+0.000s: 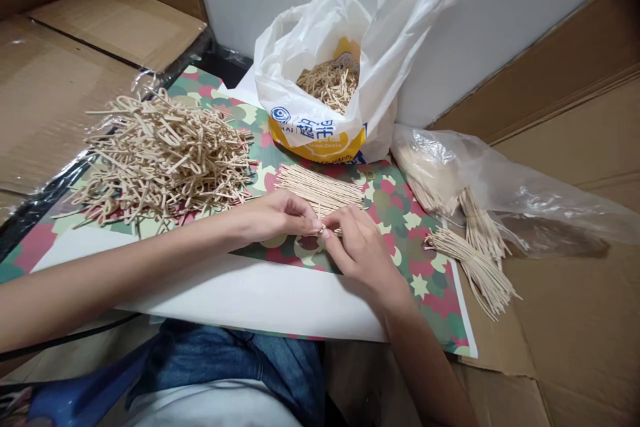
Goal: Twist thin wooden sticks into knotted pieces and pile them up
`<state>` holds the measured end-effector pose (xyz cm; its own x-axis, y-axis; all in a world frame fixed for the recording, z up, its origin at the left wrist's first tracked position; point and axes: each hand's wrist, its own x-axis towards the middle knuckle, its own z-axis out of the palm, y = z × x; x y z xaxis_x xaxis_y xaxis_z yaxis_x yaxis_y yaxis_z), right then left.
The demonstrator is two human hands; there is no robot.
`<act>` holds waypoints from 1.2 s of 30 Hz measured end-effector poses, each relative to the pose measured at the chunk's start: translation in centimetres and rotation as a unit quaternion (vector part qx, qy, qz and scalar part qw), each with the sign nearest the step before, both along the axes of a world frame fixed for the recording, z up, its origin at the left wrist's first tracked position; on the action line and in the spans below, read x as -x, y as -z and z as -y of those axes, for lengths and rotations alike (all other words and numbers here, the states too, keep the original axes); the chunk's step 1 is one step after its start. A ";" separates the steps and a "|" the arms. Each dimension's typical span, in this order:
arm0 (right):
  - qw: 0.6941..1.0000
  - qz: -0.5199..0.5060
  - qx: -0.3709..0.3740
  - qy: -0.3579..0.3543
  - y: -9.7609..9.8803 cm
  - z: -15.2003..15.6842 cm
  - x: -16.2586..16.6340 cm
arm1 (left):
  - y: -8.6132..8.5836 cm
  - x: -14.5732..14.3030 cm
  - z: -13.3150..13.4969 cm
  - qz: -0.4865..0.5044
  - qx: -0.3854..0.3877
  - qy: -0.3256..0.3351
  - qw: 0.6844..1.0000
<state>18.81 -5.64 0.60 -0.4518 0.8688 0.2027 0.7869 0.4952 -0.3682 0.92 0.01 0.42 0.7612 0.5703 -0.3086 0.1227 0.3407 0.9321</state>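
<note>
Taking the hands as the centre of the clock, a heap of tangled pale strips (165,160) lies at ten o'clock on the camouflage sheet (420,285); it is large, curled and knotted, so much of the sorting looks yet to be done. The left hand (280,213) comes in from about eight o'clock, its thumb and forefinger closed on a thin strip (319,210) at the middle of the clock. At twelve o'clock, just beyond the fingers, a row of straight strips (323,188) lies side by side, which I judge to be sorted but not yet bundled. Farther off at twelve, the white bag (275,53) holds more loose strips. The right hand (360,237) comes in from about five o'clock and meets the left, its grip narrow, fingertips pinched on the same strip. Between three and four o'clock lie two gathered bundles (473,260), apparently finished, beside the clear bag (520,167).

The held strip's visible end points to twelve; its remaining length is hidden by the fingers. The row's long axis runs roughly nine to three, tipped slightly towards four; the nearer bundle's runs ten to four.
</note>
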 end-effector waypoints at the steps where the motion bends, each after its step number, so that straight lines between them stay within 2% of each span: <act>1: 1.000 -0.001 0.013 -0.001 -0.1 0.1 0.0 | 0.2 0.0 0.0 0.002 -0.006 0.003 1.000; 9: 0.991 -0.070 0.107 0.026 -0.7 0.3 0.4 | 0.7 -0.5 0.4 0.037 -0.047 -0.013 0.998; 13: 0.977 -0.132 0.155 0.061 -0.3 0.2 0.5 | 0.8 -0.5 0.8 0.025 -0.105 -0.018 0.994; 15: 0.966 -0.165 0.182 0.082 -0.1 0.1 0.5 | 0.8 -0.5 0.9 -0.005 -0.186 -0.044 0.982; 17: 0.952 -0.196 0.212 0.099 0.1 0.1 0.5 | 0.8 -0.4 1.1 -0.041 -0.333 -0.102 0.936; 20: 0.929 -0.248 0.248 0.114 0.3 0.1 0.5 | 0.8 -0.2 1.2 -0.060 -0.536 -0.138 0.830; 22: 0.911 -0.286 0.272 0.117 0.4 0.1 0.5 | 0.8 -0.1 1.2 -0.059 -0.600 -0.117 0.789; 25: 0.882 -0.336 0.309 0.117 0.6 0.0 0.4 | 0.6 0.1 1.3 -0.065 -0.636 -0.093 0.763; 28: 0.871 -0.355 0.323 0.107 0.7 -0.2 0.4 | 0.4 0.3 1.3 -0.057 -0.615 -0.088 0.782; 33: 0.837 -0.415 0.348 0.075 0.7 -0.3 0.3 | -0.2 0.2 1.4 -0.022 -0.463 -0.122 0.877; 36: 0.816 -0.449 0.356 0.075 0.8 -0.2 0.5 | -0.2 0.0 1.5 -0.012 -0.391 -0.148 0.908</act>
<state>18.34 -5.42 -0.18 -0.2772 0.9426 -0.1864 0.0731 -0.1727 -0.9822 0.92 -1.47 0.66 0.5381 0.8004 0.2644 0.1563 -0.4030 0.9018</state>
